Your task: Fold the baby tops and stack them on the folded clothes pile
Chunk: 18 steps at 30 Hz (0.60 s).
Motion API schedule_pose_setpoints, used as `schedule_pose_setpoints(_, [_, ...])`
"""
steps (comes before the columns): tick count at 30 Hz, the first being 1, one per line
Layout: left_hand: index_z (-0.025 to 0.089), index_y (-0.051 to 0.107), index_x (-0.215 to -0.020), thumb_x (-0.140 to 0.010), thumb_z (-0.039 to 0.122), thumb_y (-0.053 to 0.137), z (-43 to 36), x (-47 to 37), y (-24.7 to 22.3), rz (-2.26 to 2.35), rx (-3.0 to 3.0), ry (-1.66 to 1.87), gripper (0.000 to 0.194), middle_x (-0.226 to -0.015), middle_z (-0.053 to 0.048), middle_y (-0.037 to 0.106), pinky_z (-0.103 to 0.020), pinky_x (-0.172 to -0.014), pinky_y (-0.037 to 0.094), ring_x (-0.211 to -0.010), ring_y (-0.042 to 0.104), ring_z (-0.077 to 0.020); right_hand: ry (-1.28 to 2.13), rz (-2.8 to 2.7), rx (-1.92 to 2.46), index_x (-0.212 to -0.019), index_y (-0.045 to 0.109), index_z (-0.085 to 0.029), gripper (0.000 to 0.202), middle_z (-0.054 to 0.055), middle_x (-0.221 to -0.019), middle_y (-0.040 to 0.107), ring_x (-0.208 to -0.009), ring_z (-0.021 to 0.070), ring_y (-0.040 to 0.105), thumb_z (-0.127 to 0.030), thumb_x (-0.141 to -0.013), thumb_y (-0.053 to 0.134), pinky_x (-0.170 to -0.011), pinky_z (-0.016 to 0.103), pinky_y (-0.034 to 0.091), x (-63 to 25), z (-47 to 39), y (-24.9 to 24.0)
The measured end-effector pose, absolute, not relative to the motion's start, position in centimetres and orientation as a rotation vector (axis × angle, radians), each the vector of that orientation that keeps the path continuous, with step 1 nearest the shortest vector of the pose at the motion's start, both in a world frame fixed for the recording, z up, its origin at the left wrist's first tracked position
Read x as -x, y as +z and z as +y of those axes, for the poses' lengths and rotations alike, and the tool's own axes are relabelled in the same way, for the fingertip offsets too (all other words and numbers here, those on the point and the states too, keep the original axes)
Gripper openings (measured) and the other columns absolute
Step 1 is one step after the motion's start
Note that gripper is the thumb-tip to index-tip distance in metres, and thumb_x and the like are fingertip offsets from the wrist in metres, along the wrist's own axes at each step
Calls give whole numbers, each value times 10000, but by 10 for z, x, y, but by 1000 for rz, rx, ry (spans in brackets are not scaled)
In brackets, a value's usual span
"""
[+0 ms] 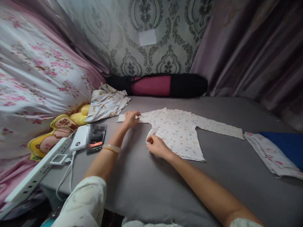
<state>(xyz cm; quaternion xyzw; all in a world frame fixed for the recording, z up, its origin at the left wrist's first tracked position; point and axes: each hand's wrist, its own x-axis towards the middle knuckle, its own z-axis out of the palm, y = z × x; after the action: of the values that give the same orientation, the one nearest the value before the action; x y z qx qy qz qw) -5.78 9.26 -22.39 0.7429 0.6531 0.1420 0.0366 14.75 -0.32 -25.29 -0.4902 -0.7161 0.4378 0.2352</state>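
Observation:
A small white long-sleeved shirt (174, 132) with a tiny coloured print lies spread on the grey bed sheet (132, 176), both sleeves stretched out sideways. My left hand (132, 119) is at the left sleeve, its fingers closed in a pinch on the cloth. With my right hand (155, 145) I pinch the shirt's left side edge near the lower hem. The hem's left corner is partly hidden behind that hand. The right sleeve lies flat and untouched.
Left are a crumpled printed cloth (107, 102), a phone (96, 138), a white power bank (80, 138), a power strip (35, 176) with cables and a yellow plush (50, 138). Behind lies a black and pink long bag (151, 85). Folded cloth (270, 154) and blue fabric (284, 146) lie right.

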Motion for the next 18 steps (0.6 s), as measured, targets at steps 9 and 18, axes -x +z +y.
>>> schedule_pose_setpoints(9, [209,683,-998,-930,284,411,93,24,-249,1601,-2558,342,291,-1069,-88,660,-358,-886,406,-1018,575,-234,1612,-1514,1335,-822,571,-197,127,-76,-583,514,-420,81,487,-168,-717,505,-429,188,381,-152,-1,-244])
schedule_pose_setpoints(18, [162,656,-951,-794,35,394,100,24,-241,1665,-2701,192,331,-1014,-128,614,-367,-889,433,-983,545,-238,1666,-1347,1388,-909,627,-205,244,-78,-521,473,-375,102,461,-208,-779,420,-361,197,329,-156,-1,-235])
